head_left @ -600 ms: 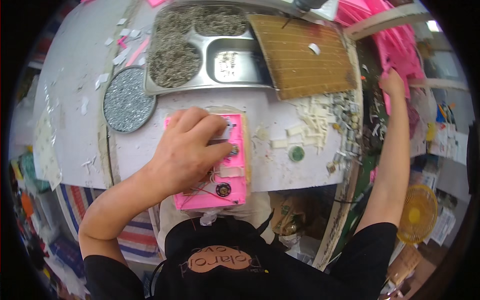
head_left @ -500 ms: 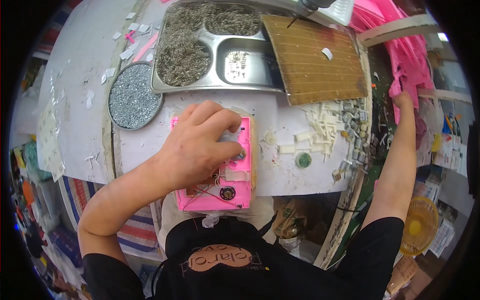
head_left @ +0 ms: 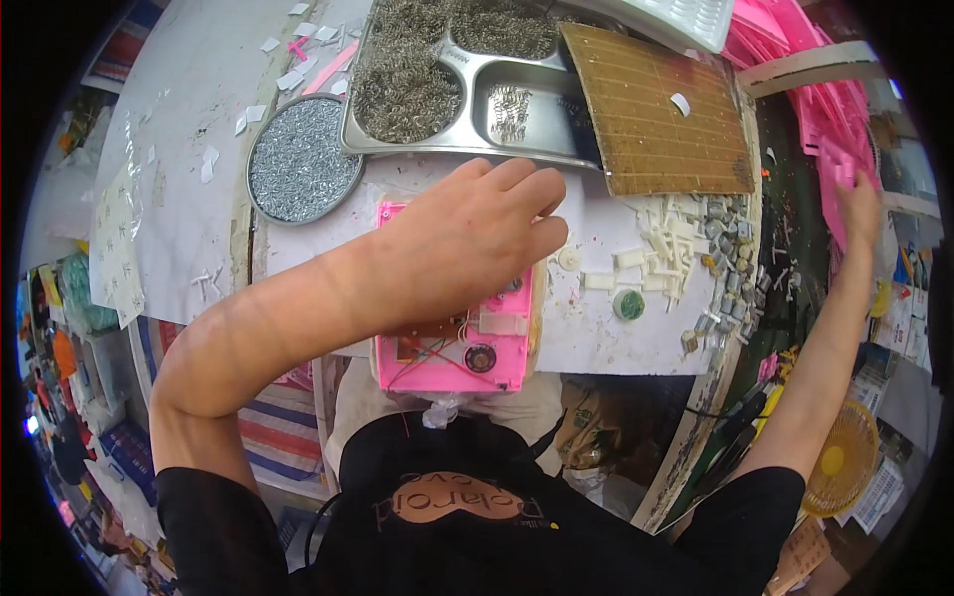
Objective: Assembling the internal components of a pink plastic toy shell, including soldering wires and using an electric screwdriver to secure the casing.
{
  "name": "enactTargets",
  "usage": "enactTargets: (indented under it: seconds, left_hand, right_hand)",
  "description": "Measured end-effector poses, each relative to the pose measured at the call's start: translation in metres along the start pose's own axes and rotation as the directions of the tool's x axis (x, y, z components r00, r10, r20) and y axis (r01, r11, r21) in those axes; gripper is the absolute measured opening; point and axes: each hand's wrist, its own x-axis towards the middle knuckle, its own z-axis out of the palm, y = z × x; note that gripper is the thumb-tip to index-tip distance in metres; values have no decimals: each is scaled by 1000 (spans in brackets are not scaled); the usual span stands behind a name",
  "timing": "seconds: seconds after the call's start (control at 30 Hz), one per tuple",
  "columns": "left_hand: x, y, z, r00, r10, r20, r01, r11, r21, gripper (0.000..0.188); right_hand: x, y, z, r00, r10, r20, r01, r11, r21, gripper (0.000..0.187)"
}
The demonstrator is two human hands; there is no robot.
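A pink plastic casing (head_left: 502,372) lies at the table's front edge, with a round black speaker (head_left: 480,359), thin wires and a small board inside. My left hand (head_left: 467,228) is above its upper part, fingers curled in; whatever they hold, if anything, is hidden. The hand and forearm cover much of the casing. Far to the right, my right hand (head_left: 859,207) is closed on a pink plastic part (head_left: 843,171) beside a heap of pink plastic parts (head_left: 790,70).
A steel compartment tray (head_left: 467,139) holds many small springs. Left of it is a round dish of screws (head_left: 303,159). A brown ridged board (head_left: 661,119), white plastic pieces (head_left: 661,248), small metal motors (head_left: 730,248) and a green round piece (head_left: 628,305) lie to the right.
My left hand has moved right and slightly away from me over the casing. My right hand has shifted a little at the pink heap. The whole view has shifted slightly.
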Motion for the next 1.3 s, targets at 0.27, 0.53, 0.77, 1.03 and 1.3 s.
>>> enactTargets:
  seconds: [0.27,0.53,0.77,1.03,1.3]
  left_hand:
    - [-30,-3,-22,903,-186,-386,29,926,-377,41]
    - [-63,43,-50,789,-614,-7,152,206,-967,32]
    - [-97,59,-20,661,-744,98,585,429,-688,63]
    - [-119,61,18,745,-637,-199,529,746,-404,85]
    - [-137,81,12,622,-781,-57,712,594,-374,77]
  right_hand:
    - [-212,-58,-188,991,35,-127,118,186,976,48]
    - [-292,-307,-235,958,-284,25,-127,-346,930,63]
    - [-391,-322,-199,888,-433,156,-251,-171,953,72]
    - [-409,-324,-180,820,-560,115,-91,71,993,69]
    - [-381,-328,-177,702,-707,-88,245,124,962,62]
